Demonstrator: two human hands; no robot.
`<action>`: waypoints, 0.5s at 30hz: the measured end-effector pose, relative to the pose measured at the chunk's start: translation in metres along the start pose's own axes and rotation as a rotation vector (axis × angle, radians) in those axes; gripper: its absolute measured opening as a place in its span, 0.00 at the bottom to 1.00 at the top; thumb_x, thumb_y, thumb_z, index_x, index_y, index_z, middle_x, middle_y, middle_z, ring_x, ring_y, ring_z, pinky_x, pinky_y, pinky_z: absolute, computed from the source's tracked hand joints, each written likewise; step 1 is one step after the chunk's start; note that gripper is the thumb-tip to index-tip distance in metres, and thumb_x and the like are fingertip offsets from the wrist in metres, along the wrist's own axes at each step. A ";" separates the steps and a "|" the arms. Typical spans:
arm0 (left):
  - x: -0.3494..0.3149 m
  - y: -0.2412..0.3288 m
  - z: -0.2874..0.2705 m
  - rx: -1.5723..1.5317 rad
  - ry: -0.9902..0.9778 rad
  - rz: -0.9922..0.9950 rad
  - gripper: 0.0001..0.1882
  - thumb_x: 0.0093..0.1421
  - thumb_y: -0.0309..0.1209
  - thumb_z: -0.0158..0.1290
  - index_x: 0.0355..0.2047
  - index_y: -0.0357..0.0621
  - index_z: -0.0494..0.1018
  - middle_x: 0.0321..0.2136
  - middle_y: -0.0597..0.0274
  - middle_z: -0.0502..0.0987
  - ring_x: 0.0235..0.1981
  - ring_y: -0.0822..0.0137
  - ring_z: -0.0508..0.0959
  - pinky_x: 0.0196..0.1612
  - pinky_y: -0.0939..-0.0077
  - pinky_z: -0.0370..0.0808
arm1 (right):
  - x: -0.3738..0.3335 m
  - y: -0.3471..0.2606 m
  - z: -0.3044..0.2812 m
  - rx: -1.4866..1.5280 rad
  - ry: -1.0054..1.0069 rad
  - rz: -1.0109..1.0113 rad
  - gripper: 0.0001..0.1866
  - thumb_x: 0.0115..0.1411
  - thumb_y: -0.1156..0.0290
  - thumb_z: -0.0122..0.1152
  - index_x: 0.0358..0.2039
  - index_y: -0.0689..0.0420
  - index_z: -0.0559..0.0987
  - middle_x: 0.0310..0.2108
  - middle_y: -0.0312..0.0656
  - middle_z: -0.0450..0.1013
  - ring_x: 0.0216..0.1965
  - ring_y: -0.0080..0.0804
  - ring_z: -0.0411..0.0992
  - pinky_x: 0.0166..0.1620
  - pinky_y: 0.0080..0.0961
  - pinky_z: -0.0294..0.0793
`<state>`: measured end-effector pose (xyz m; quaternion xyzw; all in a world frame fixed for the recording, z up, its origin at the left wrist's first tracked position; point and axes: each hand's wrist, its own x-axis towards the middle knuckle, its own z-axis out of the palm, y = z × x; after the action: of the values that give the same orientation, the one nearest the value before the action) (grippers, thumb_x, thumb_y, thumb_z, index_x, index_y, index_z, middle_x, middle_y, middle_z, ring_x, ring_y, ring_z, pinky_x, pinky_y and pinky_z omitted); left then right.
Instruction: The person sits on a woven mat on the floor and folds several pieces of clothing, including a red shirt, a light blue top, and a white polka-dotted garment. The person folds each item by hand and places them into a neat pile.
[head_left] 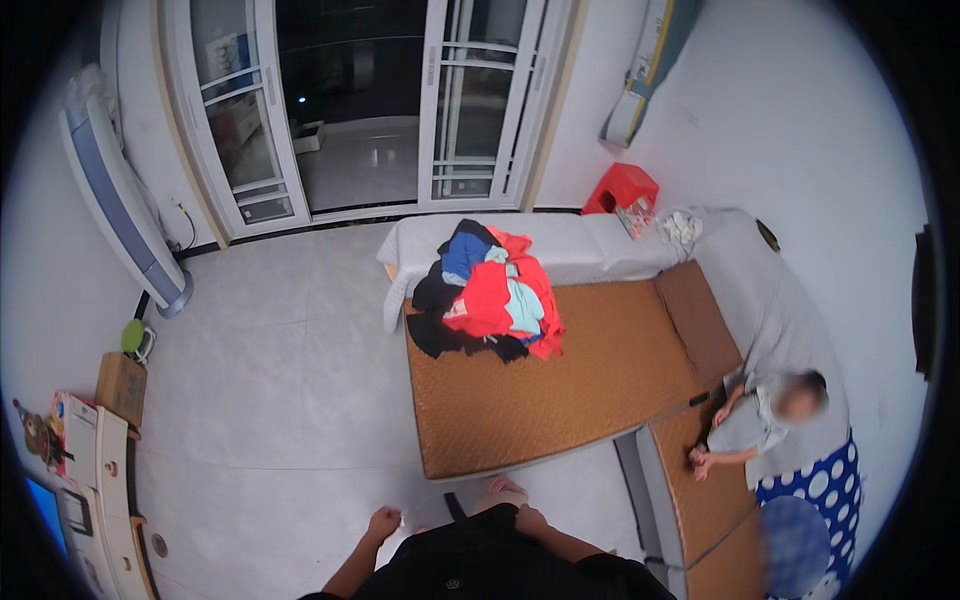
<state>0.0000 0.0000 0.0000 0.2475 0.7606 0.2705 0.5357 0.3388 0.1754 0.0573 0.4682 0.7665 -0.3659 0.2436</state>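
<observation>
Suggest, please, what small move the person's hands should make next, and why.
Probably reach the left hand forward toward the heap of clothes. Red, black, blue and pale aqua garments lie loosely jumbled at the far left corner of the brown mat, while the left hand and right hand are both near the body, short of them.

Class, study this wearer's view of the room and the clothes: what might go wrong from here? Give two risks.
1. The black garment lies at the brown mat's left edge, so it might slip to the floor.
2. The clothes pile overlaps in a jumble; pulling one piece may drag others along.
</observation>
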 end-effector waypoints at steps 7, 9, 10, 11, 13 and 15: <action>-0.006 0.048 0.152 0.092 0.271 -0.354 0.13 0.51 0.38 0.54 0.32 0.43 0.75 0.23 0.56 0.74 0.28 0.59 0.74 0.34 0.67 0.72 | 0.120 0.072 -0.169 -0.175 -0.240 -0.311 0.19 0.54 0.55 0.49 0.28 0.61 0.76 0.31 0.53 0.73 0.37 0.50 0.71 0.39 0.41 0.69; -0.010 0.064 0.206 -0.068 0.252 -0.466 0.11 0.50 0.37 0.55 0.29 0.43 0.76 0.21 0.60 0.74 0.26 0.63 0.74 0.32 0.68 0.71 | 0.135 0.099 -0.202 -0.298 -0.426 -0.343 0.20 0.55 0.54 0.50 0.30 0.60 0.76 0.32 0.52 0.73 0.37 0.49 0.71 0.39 0.40 0.69; -0.019 0.077 0.231 -0.179 0.258 -0.495 0.10 0.50 0.36 0.55 0.28 0.43 0.76 0.20 0.62 0.74 0.25 0.65 0.74 0.30 0.69 0.71 | 0.143 0.106 -0.217 -0.350 -0.530 -0.346 0.20 0.55 0.53 0.50 0.30 0.60 0.77 0.33 0.52 0.73 0.37 0.49 0.71 0.39 0.40 0.69; -0.026 0.097 0.249 -0.301 0.264 -0.485 0.09 0.50 0.36 0.56 0.27 0.43 0.77 0.19 0.64 0.73 0.24 0.67 0.73 0.29 0.69 0.70 | 0.150 0.113 -0.228 -0.396 -0.622 -0.344 0.21 0.55 0.53 0.50 0.31 0.60 0.77 0.33 0.52 0.73 0.37 0.48 0.71 0.39 0.39 0.69; -0.036 0.135 0.285 -0.671 0.234 -0.350 0.16 0.54 0.40 0.52 0.34 0.39 0.74 0.21 0.63 0.74 0.15 0.71 0.71 0.19 0.74 0.68 | 0.159 0.124 -0.243 -0.517 -0.602 -0.398 0.21 0.55 0.52 0.50 0.32 0.59 0.77 0.34 0.51 0.73 0.37 0.47 0.71 0.39 0.39 0.69; -0.019 0.141 0.333 -0.838 0.117 -0.245 0.16 0.55 0.41 0.51 0.35 0.40 0.74 0.24 0.64 0.74 0.22 0.75 0.71 0.25 0.79 0.68 | 0.169 0.128 -0.254 -0.609 -0.604 -0.438 0.21 0.55 0.52 0.50 0.33 0.59 0.77 0.34 0.51 0.73 0.37 0.47 0.71 0.40 0.39 0.69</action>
<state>0.3337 0.1392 0.0151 -0.0990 0.6380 0.5035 0.5741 0.3707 0.5042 0.0498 0.0759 0.8143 -0.2873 0.4985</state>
